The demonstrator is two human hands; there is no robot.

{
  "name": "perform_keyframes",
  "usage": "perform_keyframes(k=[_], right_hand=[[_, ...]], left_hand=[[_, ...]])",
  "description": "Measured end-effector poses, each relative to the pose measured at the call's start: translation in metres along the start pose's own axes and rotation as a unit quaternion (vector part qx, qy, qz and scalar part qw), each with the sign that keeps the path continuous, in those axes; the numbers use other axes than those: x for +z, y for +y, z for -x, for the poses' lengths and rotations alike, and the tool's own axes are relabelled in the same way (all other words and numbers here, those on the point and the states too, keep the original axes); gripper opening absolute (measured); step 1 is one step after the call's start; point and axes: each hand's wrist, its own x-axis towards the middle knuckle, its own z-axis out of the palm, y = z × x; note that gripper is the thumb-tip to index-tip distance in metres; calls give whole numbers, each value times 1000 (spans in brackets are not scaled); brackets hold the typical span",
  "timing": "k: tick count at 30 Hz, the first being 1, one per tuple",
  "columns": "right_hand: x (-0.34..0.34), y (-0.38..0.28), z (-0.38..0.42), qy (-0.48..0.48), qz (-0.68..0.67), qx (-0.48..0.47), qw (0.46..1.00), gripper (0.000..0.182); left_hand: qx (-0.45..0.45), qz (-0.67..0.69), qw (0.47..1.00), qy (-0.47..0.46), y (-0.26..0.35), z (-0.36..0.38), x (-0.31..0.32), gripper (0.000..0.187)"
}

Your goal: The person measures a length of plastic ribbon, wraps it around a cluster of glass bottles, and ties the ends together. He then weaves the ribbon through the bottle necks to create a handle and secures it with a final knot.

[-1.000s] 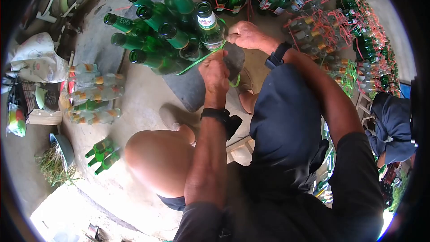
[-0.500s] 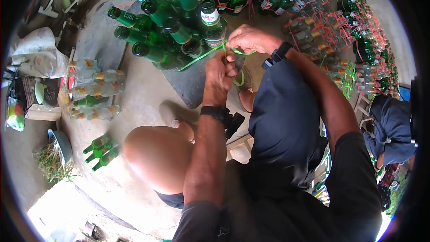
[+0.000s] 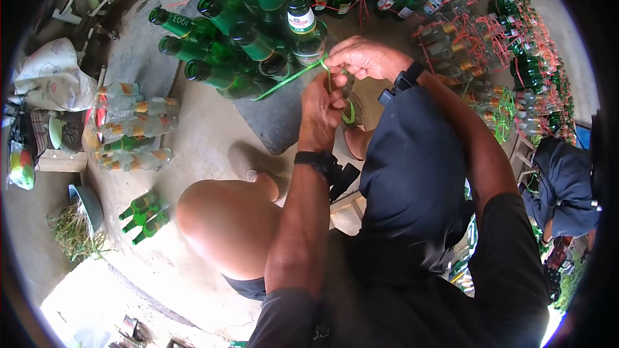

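Several green bottles [image 3: 222, 16] stand upright in a cluster, with a green strap [image 3: 290, 80] running round their near side. Beside its right edge is a bottle with a white label [image 3: 300, 22]. My left hand [image 3: 320, 102] is closed on the green strap just below the cluster. Above and to the right, my right hand [image 3: 364, 58] pinches the strap near a knot or crossing beside the labelled bottle. A loop of the strap hangs below my fingers. The fingertips partly overlap, so the exact grip is hard to see.
Bundles of bottles tied with red strap [image 3: 451, 38] line the right and back. Clear bottles [image 3: 138, 125] and a few green bottles [image 3: 145, 216] lie on the left floor. A sack [image 3: 55, 77] and basin [image 3: 87, 206] are far left. Another person [image 3: 561, 183] is at the right.
The strap is drawn straighter between the bottles and my hands. My left hand has shifted slightly right, and the loop below has moved. The view has shifted a little.
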Motion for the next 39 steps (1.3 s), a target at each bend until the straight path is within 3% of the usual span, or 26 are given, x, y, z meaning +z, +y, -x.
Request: perform_keyframes(k=[7, 10, 12, 24, 31, 34, 37, 39], right_hand=[[-5, 7, 2, -30, 21, 1, 999, 19], [-6, 13, 2, -60, -3, -23, 998, 20], [-7, 16, 1, -56, 4, -37, 998, 20], [0, 24, -4, -49, -38, -37, 997, 15], [4, 22, -3, -28, -20, -32, 999, 14], [4, 20, -4, -31, -15, -19, 999, 13], [6, 22, -4, -30, -46, -34, 998, 10], [5, 22, -5, -24, -31, -25, 999, 11]], left_hand=[[91, 10, 992, 83, -17, 5, 7, 14], [153, 15, 982, 109, -27, 13, 10, 19], [241, -20, 961, 133, -34, 15, 11, 25], [299, 17, 947, 118, -46, 11, 12, 23], [264, 63, 958, 90, -43, 12, 14, 25], [265, 64, 957, 98, -43, 14, 18, 16], [282, 53, 953, 98, -45, 16, 16, 14], [351, -31, 932, 82, -45, 18, 13, 13]])
